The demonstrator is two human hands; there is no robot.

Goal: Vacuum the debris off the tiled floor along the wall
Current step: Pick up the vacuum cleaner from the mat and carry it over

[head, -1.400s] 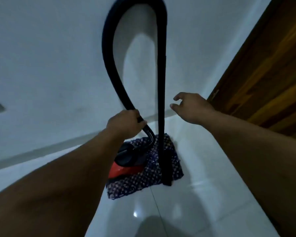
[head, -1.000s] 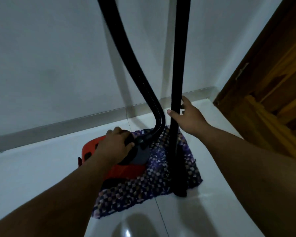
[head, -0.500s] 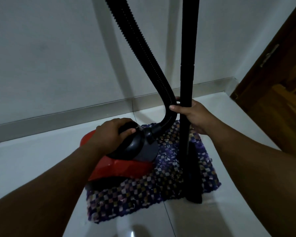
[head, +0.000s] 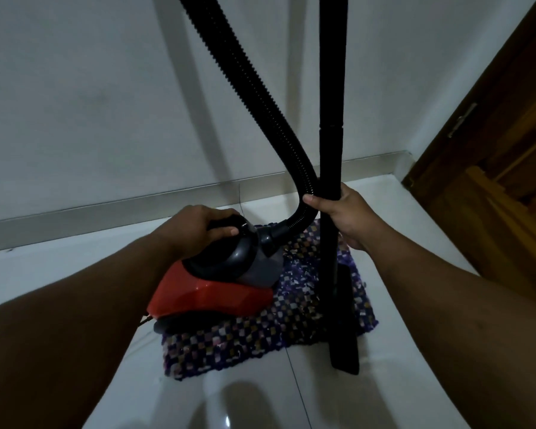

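A red and black canister vacuum point(head: 211, 292) sits on a purple checkered mat point(head: 260, 339) close to the wall. My left hand point(head: 198, 227) grips the black handle on top of the canister. A ribbed black hose point(head: 254, 88) rises from the canister's front and leaves the frame at the top. The straight black wand point(head: 331, 150) stands upright, its nozzle point(head: 345, 345) resting on the white tiled floor point(head: 291, 397) at the mat's right edge. My right hand point(head: 347, 215) is closed around the wand at mid height.
A white wall point(head: 90, 88) with a grey skirting strip point(head: 106, 209) runs behind the vacuum. A dark wooden door point(head: 508, 150) stands at the right, near the corner. No debris is discernible on the glossy floor in this dim light.
My left hand slid down the hose onto the canister's handle. My right hand reached over and took hold of the wand. The view dropped closer to the vacuum.
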